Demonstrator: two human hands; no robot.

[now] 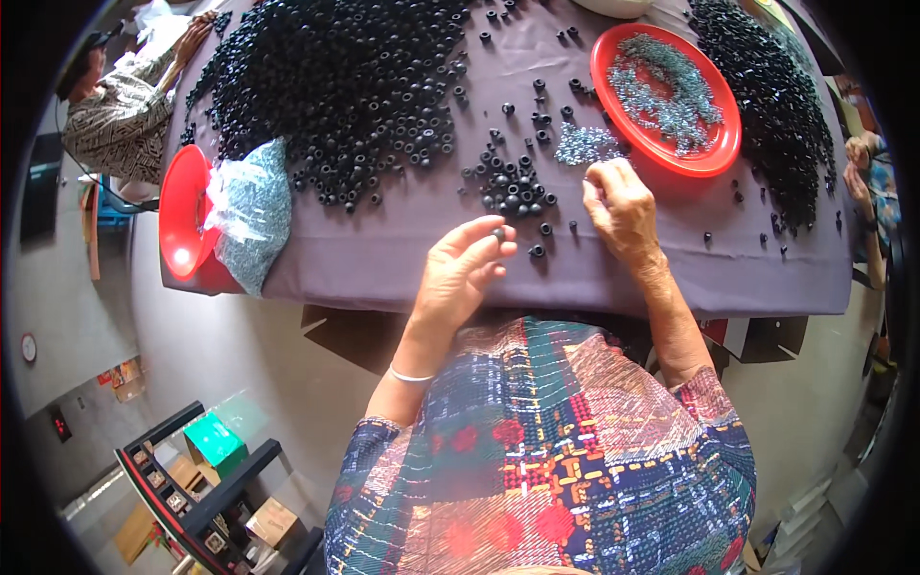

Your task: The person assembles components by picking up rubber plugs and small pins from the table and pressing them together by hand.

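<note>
My left hand (462, 271) is closed, pinching a small round black cap-like part (499, 233) between thumb and fingertips above the table's near edge. To its right, my right hand (625, 209) has its fingers pressed together just in front of a small heap of tiny silvery metal pieces (585, 145); whatever it pinches is too small to make out. Between and beyond the hands lies a loose cluster of black parts (517, 187), some with round openings. A red plate (730, 144) holding more silvery pieces stands just past my right hand.
A large pile of black parts (326, 86) covers the far left of the purple tablecloth (383, 259). Another dark heap (767, 115) lies at right. A bag of silvery pieces (254, 220) leans by a red bowl (180, 216). One person (125, 125) sits far left; another's hands (858, 177) show right.
</note>
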